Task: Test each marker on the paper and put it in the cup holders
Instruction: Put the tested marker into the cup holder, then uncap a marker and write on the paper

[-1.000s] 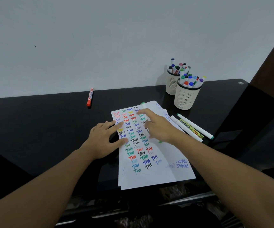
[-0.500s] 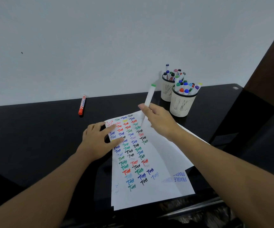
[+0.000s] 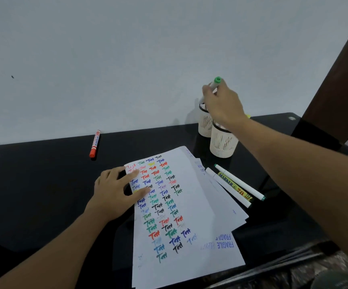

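My right hand (image 3: 223, 105) grips a white marker with a green cap (image 3: 215, 82), held upright over the far cup holder (image 3: 204, 126). A near cup holder (image 3: 223, 143) stands just in front of it; my hand hides most of the markers inside both. My left hand (image 3: 116, 191) presses flat on the left edge of the test paper (image 3: 189, 205), which is covered with coloured "Test" words. Three markers (image 3: 234, 185) lie side by side on the table right of the paper. A red marker (image 3: 94, 143) lies alone at the back left.
The table (image 3: 33, 184) is black and glossy, set against a pale wall. More sheets lie under the test paper, one printed "FRAGILE" (image 3: 225, 244). A dark wooden post (image 3: 340, 76) rises at the right.
My right hand lifted the green-capped marker off the paper and carried it back and right to above the cup holders. My left hand stayed on the paper.
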The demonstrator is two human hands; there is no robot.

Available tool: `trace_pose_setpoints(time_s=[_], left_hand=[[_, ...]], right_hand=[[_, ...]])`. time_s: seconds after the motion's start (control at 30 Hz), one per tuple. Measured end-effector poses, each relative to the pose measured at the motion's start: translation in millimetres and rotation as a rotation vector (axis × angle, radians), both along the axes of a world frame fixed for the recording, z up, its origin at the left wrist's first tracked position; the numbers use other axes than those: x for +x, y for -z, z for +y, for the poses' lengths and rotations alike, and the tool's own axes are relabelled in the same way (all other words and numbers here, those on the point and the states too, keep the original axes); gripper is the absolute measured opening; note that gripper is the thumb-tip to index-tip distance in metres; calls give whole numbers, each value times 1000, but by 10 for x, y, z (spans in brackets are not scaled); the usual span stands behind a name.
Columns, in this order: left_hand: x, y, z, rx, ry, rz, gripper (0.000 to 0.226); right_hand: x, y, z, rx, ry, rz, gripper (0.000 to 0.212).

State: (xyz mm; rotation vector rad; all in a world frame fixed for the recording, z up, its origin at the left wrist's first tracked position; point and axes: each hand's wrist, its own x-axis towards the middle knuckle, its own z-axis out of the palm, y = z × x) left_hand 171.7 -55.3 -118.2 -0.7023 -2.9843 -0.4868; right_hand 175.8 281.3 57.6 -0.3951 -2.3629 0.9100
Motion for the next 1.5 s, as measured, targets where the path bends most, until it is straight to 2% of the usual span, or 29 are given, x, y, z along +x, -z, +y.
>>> trace_pose_setpoints(time_s=[0.1, 0.43, 0.63, 0.77, 0.9, 1.0, 1.1, 1.2, 1.37, 1.5], left_hand=[[-5, 2, 2, 9, -4, 0, 99], [12, -31, -1, -12, -10, -22, 101], [5, -36, 12, -7, -9, -28, 101], [4, -35, 13, -4, -9, -21, 101], [9, -33, 11, 3, -10, -22, 101], [7, -33, 14, 2, -11, -19, 100], [0, -34, 13, 1, -11, -22, 101], [2, -35, 13, -9, -14, -25, 102], [-9, -22, 16, 5, -12, -25, 102], [-6, -24, 11, -2, -11, -31, 103]], right_hand=[[-156, -57, 185, 72, 59, -46, 42], [-355, 28, 368, 235, 147, -190, 25], [-481, -27, 437, 149, 103, -352, 27], [-487, 1, 425, 133, 87, -243, 19], [-426, 120, 449, 183, 59, -64, 45], [-407, 145, 415, 251, 50, -10, 39], [-389, 113, 373, 365, 49, -24, 26], [-414, 106, 401, 444, 109, -61, 29], [-449, 147, 468, 517, 199, -340, 35], [-394, 80, 421, 552, 196, -271, 37]])
